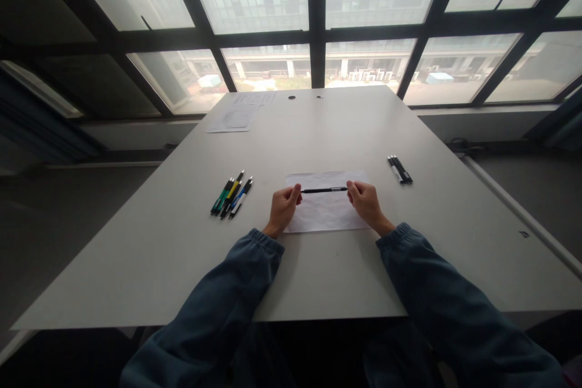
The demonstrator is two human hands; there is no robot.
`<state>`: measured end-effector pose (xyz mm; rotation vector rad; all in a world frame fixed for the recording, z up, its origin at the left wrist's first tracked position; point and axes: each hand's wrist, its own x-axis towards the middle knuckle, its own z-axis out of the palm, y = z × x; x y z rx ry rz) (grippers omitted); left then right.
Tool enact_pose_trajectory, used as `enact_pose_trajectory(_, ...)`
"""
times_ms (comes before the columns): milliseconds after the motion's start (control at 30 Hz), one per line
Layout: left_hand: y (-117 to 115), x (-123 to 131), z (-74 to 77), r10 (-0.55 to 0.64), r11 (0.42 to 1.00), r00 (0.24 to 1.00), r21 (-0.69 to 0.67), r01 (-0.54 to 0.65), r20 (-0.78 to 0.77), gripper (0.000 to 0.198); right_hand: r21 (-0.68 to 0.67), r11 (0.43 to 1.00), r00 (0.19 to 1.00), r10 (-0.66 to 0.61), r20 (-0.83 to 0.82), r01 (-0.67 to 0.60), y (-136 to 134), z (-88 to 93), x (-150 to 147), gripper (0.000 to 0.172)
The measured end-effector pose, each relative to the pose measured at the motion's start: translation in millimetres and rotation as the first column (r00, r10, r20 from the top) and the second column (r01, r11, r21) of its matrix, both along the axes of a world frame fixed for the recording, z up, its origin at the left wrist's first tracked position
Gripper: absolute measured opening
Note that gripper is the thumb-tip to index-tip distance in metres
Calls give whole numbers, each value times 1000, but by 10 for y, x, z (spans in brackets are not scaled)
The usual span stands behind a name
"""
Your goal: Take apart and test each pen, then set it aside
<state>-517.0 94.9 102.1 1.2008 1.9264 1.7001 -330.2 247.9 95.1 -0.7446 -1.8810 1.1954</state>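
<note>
A black pen (324, 190) is held level between my two hands, over a white sheet of paper (325, 215). My left hand (284, 206) pinches its left end, and my right hand (365, 200) pinches the right end. The fingers of both hands are closed, partly hiding the pen's tips. To the left of the paper lies a loose bunch of several pens (231, 195) with green, yellow, blue, white and black parts. On the right, a small group of black pens (400, 170), one with a white part, lies side by side.
The white table (136, 267) stretches away toward large dark-framed windows (317, 18). Printed papers (234, 116) lie at its far left. Near the far edge are two small round fittings (291, 97). A small dark mark (524, 234) shows on the right side of the tabletop.
</note>
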Motion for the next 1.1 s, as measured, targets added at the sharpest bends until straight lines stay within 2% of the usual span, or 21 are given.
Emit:
enact_pose_trajectory(200, -2, -2, 2, 6, 1000, 1000, -22, -6, -1, 54, -10, 1000, 1000, -7, -5, 7, 17, -39, -10, 51)
enact_pose_trajectory(633, -2, 12, 10, 20, 1000, 1000, -24, -20, -14, 56, 24, 1000, 1000, -16, 8, 16, -5, 20, 3, 53)
enact_pose_trajectory(1100, 40, 2, -25, 17, 1000, 997, 13, -19, 74, 46, -74, 997, 998, 21, -58, -25, -17, -2, -26, 44)
